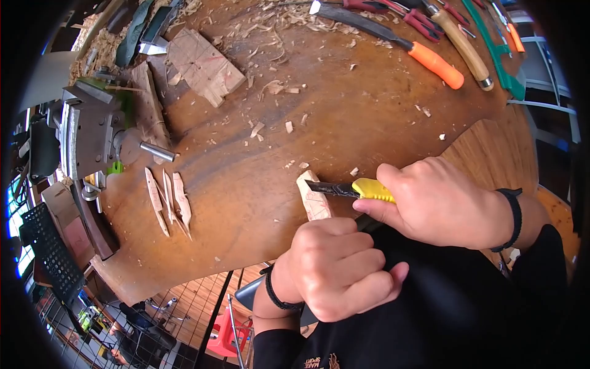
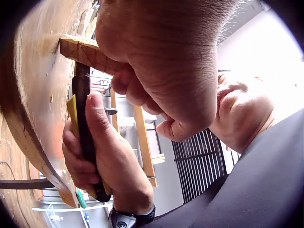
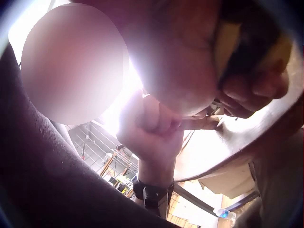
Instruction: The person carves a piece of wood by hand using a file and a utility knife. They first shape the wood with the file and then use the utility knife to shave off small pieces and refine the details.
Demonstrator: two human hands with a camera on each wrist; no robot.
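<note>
A pale wooden piece (image 1: 316, 200) with pencil marks stands out from my left fist, its far end at the table surface. My left hand (image 1: 344, 264) grips its near end, fingers curled round it. In my right hand (image 1: 445, 203) is a yellow and black utility knife (image 1: 373, 190), whose dark blade lies across the wood near its far end. The left wrist view shows the blade against the underside of the wood (image 2: 88, 53), with the right thumb (image 2: 96, 107) along the knife. In the right wrist view the knife (image 3: 247, 52) is dark and blurred.
Thin carved wood pieces (image 1: 181, 203) lie at the left, near a metal vise (image 1: 92, 132). A marked board (image 1: 206, 66) lies farther back. An orange-handled chisel (image 1: 436, 64), a wooden-handled tool (image 1: 464, 46) and red-handled tools (image 1: 421, 23) lie at the back right. Shavings (image 1: 264, 37) are scattered about.
</note>
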